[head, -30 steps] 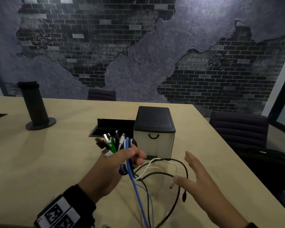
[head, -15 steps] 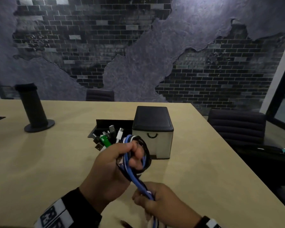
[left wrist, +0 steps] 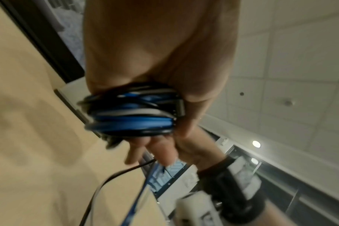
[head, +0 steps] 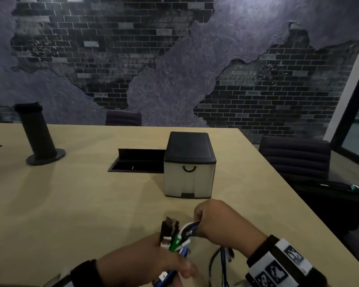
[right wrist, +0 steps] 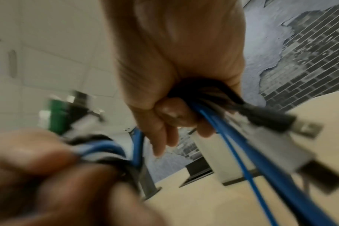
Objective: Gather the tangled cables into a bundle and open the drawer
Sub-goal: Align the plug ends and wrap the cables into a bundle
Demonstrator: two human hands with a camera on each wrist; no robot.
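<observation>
The cable bundle [head: 175, 238] is a mix of blue, black and white cables, with green, white and dark plugs sticking up. My left hand [head: 153, 264] grips the bundle low over the near table; in the left wrist view its fingers curl round the coiled cables [left wrist: 132, 113]. Just right of it, my right hand [head: 218, 222] grips the blue strands and plugs [right wrist: 248, 137]. Loose cable ends [head: 224, 259] hang under that hand. Beyond both hands stands the small grey drawer box [head: 189, 183], with a black top and its black handle [head: 189, 169] untouched.
An open black cable hatch [head: 137, 162] is sunk into the table left of the box. A black cylinder post [head: 37, 133] stands at the far left. Dark chairs [head: 294, 156] line the table's right edge.
Both hands have dropped with the bundle toward the near table edge, away from the box. My right hand moved from under the bundle to its right side, holding the strands.
</observation>
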